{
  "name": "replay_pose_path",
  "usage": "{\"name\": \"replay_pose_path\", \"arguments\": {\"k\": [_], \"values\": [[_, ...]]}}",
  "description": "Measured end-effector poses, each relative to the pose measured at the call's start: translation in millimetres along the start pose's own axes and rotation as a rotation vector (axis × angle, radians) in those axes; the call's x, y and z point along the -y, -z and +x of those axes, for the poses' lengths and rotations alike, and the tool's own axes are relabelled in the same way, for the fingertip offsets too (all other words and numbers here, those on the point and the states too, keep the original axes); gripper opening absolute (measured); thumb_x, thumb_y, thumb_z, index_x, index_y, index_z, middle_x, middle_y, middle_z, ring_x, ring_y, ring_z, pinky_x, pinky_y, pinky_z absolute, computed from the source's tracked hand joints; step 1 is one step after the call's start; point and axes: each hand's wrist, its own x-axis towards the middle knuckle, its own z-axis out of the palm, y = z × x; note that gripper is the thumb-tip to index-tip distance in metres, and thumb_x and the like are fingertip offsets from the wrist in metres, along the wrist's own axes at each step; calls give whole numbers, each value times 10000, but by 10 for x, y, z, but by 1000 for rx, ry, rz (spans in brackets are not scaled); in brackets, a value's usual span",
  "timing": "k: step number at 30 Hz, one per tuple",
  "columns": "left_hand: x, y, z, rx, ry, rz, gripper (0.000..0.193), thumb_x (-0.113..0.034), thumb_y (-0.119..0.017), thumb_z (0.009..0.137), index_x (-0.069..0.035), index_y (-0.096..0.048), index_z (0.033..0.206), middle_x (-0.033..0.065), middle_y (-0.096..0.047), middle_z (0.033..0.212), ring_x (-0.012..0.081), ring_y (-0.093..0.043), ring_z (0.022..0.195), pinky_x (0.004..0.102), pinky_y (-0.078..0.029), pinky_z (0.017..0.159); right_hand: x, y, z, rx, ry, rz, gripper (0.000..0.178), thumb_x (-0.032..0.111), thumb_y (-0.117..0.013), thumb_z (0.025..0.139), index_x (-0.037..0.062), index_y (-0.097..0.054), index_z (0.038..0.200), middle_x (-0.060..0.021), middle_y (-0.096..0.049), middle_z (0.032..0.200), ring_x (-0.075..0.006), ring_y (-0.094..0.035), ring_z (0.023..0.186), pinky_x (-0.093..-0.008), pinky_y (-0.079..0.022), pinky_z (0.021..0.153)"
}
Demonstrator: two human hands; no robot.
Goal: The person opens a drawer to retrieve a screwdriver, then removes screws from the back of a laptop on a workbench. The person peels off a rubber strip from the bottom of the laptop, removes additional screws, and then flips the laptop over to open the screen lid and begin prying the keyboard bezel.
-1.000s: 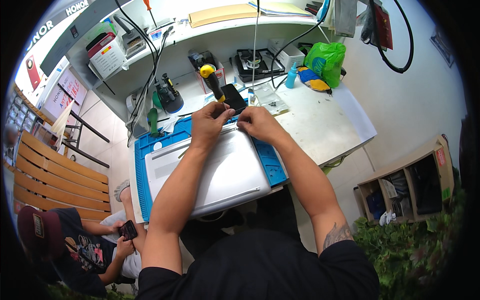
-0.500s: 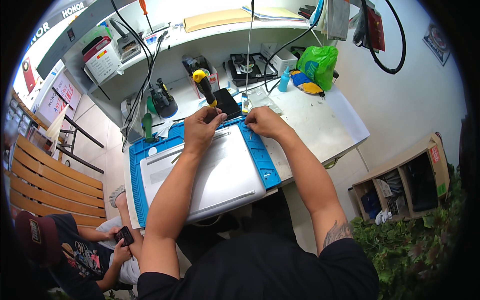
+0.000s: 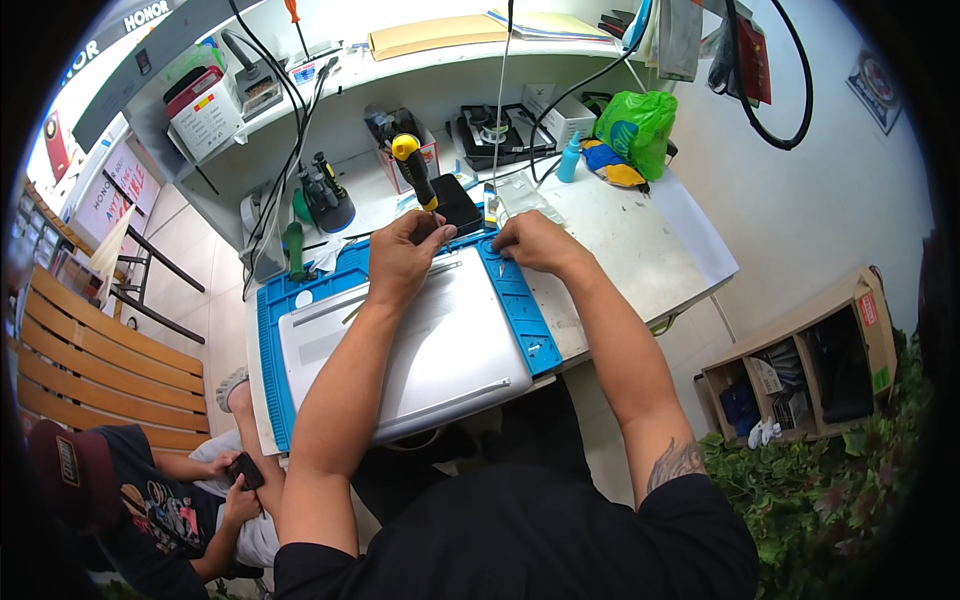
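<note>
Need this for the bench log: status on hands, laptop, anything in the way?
Left hand holding screwdriver by its shaft. Right hand at blue mat. Silver laptop underside up. Left forearm hides part of it.

The tabletop [image 3: 640, 250] gives passage rightward; a blue bottle [image 3: 568, 162] obstructs farther back.

A head-worn fisheye camera, the left of a side-by-side pair, looks steeply down from the near side of a silver laptop [image 3: 450, 340], facing forward across it. The vantage is fairly close: the wearer's black shirt [image 3: 520, 530] fills the foreground on the laptop's near side, the left hand [image 3: 405, 255] and right hand [image 3: 535, 243] show at its far side, and a white shelf [image 3: 430, 67] bows beyond it. The wide sweep reaches a seated person [image 3: 160, 500] left of the laptop and leafy plants [image 3: 850, 480] to its right.
</note>
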Motion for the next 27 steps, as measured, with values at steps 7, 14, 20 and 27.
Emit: {"name": "replay_pose_path", "arguments": {"k": [7,14,20,27], "values": [[79,38,19,55,33,-38,196,-83,-824,987,26,-761,1137,74,-816,963,106,-756,893,261,-613,845,163,58,-36,-75,10,147,245,29,-713,937,25,-837,1149,-215,-813,1099,-336,-788,1033,-402,-598,983],[69,15,3,121,11,-62,205,-66,-775,1022,37,-740,1196,75,-806,981,120,-755,920,273,-607,864,398,-136,-92,-18,58,165,226,59,-748,966,25,-822,1177,-186,-819,1109,-297,-781,1043,-379,-586,973],[40,48,32,-15,-44,-172,197,-66,-771,1020,34,-737,1187,73,-800,958,129,-765,890,284,-606,823,558,-415,-3,-150,271,118,361,256,-890,844,13,-799,1096,-176,-734,1049,-352,-715,1012,-452,-578,892],[-139,208,169,-208,-92,-442,213,-90,-745,1052,43,-706,1214,117,-794,1025,185,-790,924,318,-669,852,925,-606,194,-75,258,124,370,299,-913,819,77,-835,1104,-149,-787,965,-338,-762,908,-446,-599,841]]}}
